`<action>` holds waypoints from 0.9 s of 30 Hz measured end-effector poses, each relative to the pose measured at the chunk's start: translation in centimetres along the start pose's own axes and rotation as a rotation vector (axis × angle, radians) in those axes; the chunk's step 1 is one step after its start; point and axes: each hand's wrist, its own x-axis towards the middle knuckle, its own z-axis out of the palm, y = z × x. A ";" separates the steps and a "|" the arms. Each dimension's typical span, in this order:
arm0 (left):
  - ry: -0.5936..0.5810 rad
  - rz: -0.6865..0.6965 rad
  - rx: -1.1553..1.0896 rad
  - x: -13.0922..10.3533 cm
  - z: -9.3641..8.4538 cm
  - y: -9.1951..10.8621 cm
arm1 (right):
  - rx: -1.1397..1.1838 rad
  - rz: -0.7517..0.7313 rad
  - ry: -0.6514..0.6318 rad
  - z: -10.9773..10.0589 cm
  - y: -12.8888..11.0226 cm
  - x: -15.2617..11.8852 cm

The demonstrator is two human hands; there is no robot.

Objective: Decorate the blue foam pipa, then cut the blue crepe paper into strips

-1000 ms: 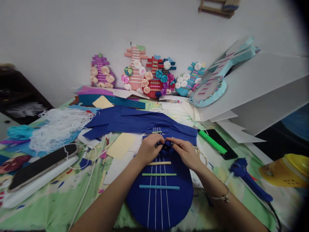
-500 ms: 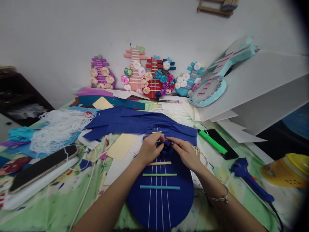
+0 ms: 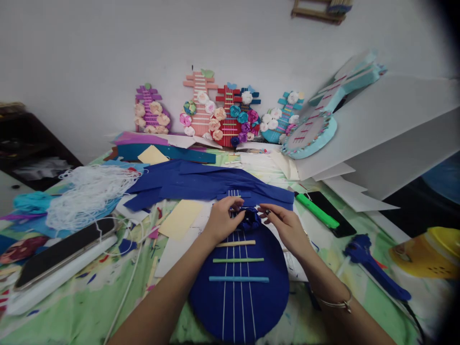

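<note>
A dark blue paper flower [image 3: 250,219] is at the upper part of a blue craft guitar [image 3: 240,304], where neck and body meet. My left hand [image 3: 223,218] is curled at the flower's left side, its thumb against the petals; some fingertips are hidden. To the right of the flower, my right hand [image 3: 285,226] is open, thumb and fingers a little apart and off the petals. The guitar lies flat with its neck pointing away. White strings run down it, crossed by a blue strip [image 3: 238,279], a green strip [image 3: 237,260] and a cream strip.
Blue crepe paper [image 3: 201,178] lies beyond the guitar. On the right are a blue glue gun [image 3: 375,268], a green cutter [image 3: 318,211] and a yellow container [image 3: 427,251]. White yarn [image 3: 89,194] and a phone [image 3: 66,251] lie left. Several decorated guitars [image 3: 230,117] lean on the wall.
My right hand has drawn back to the right, off the flower, and its fingers have parted. The left hand stays at the flower, which shows more now.
</note>
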 end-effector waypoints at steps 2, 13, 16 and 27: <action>-0.003 -0.054 -0.001 0.1 -0.2 0.0 | -0.075 0.016 0.014 -0.3 -0.3 -0.3; -0.137 -0.323 -0.140 0.0 -1.6 -0.5 | -0.206 -0.024 -0.022 0.6 0.0 0.0; -0.149 -0.386 -0.210 0.1 -1.4 -0.7 | -0.206 -0.024 -0.029 0.8 0.2 -0.1; -0.128 -0.514 -0.365 0.0 -1.4 -0.7 | -0.111 -0.003 -0.022 1.0 1.1 -0.1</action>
